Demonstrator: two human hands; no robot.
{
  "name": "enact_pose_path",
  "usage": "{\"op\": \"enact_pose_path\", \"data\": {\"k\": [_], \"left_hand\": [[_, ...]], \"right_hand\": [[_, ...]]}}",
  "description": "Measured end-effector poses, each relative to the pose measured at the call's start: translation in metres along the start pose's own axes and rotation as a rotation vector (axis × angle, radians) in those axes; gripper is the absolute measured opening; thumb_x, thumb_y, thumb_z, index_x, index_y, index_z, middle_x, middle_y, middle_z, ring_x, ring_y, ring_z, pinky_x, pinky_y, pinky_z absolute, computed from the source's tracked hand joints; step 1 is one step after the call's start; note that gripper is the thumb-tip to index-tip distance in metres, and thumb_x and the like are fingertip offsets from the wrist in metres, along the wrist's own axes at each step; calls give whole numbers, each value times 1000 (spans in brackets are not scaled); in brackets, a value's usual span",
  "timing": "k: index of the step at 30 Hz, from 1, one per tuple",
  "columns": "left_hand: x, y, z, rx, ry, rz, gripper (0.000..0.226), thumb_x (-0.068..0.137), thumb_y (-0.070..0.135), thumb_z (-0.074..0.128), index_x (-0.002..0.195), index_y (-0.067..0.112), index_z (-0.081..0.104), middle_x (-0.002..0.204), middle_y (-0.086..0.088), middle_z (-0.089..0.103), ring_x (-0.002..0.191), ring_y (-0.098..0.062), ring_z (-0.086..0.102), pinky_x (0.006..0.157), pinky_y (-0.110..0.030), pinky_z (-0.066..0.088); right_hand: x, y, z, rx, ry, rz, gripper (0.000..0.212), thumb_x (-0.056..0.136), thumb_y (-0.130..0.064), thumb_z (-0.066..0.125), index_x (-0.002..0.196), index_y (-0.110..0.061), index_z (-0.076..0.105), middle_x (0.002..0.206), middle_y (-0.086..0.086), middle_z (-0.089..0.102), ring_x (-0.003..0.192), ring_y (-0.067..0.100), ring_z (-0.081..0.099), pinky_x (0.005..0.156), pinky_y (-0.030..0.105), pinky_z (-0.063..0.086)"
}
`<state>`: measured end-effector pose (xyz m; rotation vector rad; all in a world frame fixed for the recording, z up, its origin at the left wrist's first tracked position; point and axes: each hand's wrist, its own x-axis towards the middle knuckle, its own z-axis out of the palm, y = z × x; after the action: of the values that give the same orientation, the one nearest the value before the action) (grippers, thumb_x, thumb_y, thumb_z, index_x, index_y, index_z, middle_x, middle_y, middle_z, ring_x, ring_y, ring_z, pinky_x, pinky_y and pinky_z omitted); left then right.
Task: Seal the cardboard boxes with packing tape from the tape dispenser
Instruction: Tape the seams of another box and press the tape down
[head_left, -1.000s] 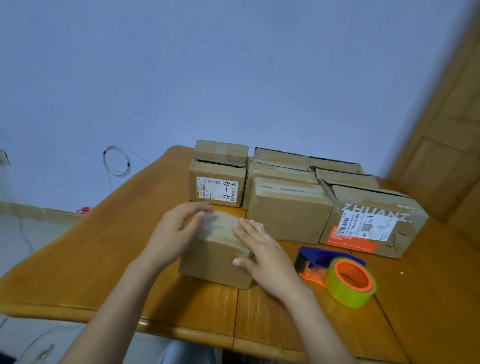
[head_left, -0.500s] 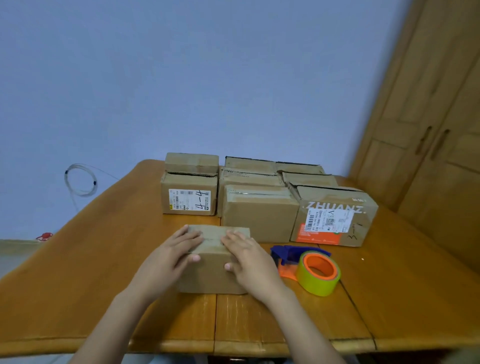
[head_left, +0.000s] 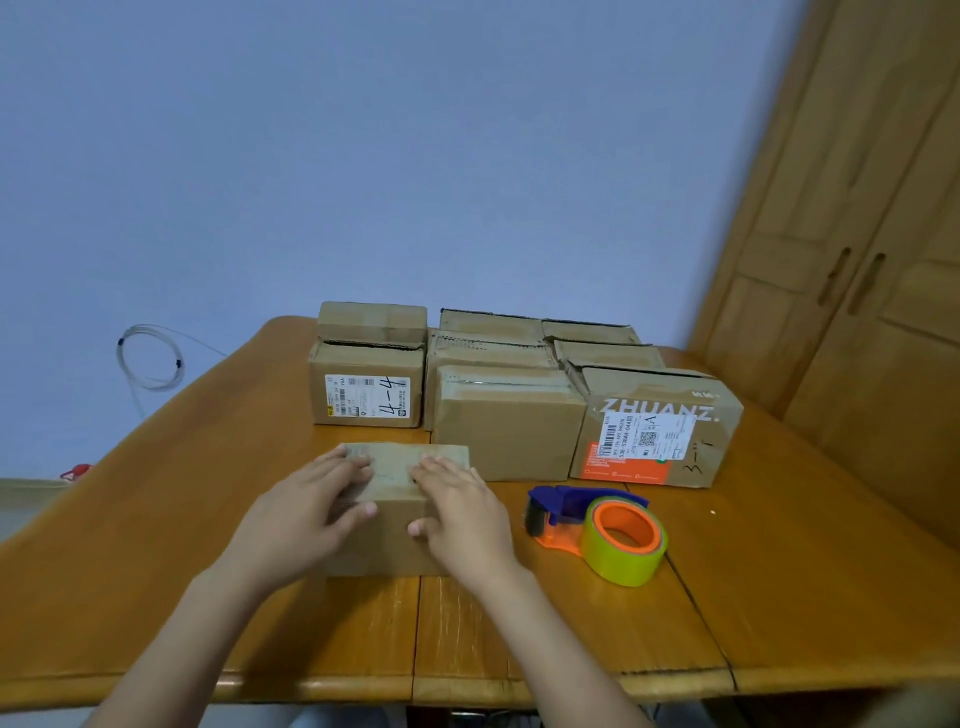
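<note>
A small brown cardboard box (head_left: 393, 540) stands on the wooden table (head_left: 779, 571) in front of me. My left hand (head_left: 306, 512) lies on its left half, fingers flat on the top and thumb down the front face. My right hand (head_left: 462, 512) rests the same way on the right half. The tape dispenser (head_left: 597, 525), blue and orange with a yellow-green tape roll, lies on the table just right of this box, untouched.
Several more cardboard boxes (head_left: 506, 421) are grouped at the back of the table, one marked "4-4" (head_left: 366, 387) and one printed ZHUANZ (head_left: 657, 426). A wooden wardrobe (head_left: 857, 260) stands at the right. A coiled cable (head_left: 150, 358) hangs on the blue wall.
The box has been turned square to me and both hands have settled flat on its top. The camera has swung to the right and tilted up.
</note>
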<state>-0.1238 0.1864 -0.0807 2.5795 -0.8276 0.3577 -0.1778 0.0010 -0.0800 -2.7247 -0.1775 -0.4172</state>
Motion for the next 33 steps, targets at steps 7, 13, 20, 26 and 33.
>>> {"op": "enact_pose_path", "data": {"k": [7,13,20,26,33], "left_hand": [[18,19,-2,374,-97,57,65,87,70,38,140,34,39,128,13,44,113,-9,41,80,-19,37],[-4,19,12,214,-41,-30,77,87,67,16,144,21,41,141,2,45,145,-21,21,98,-35,46],[10,-10,8,289,49,-67,46,95,35,46,133,11,55,137,-10,54,135,-30,42,109,-41,35],[43,-33,2,249,-17,-117,50,97,31,50,144,15,39,151,-1,37,144,-18,21,111,-28,21],[88,-53,14,325,-76,-129,47,95,32,50,139,18,42,145,0,43,140,-20,27,112,-37,22]], "right_hand": [[2,0,-3,-26,13,-10,58,88,-26,66,142,-28,43,152,-8,36,142,9,26,115,30,20],[9,-10,-2,-227,-30,-73,60,92,-21,58,147,-24,34,152,2,35,142,19,27,117,40,15],[48,-30,24,-339,-90,-138,56,95,-17,53,146,-14,30,150,12,33,142,26,23,117,49,10],[85,-33,41,-358,-40,-136,51,95,-14,51,143,-11,33,147,15,38,140,28,27,116,45,16],[121,-18,52,-339,-2,-114,47,97,-14,46,142,-9,33,146,16,36,140,28,26,117,39,10]]}}
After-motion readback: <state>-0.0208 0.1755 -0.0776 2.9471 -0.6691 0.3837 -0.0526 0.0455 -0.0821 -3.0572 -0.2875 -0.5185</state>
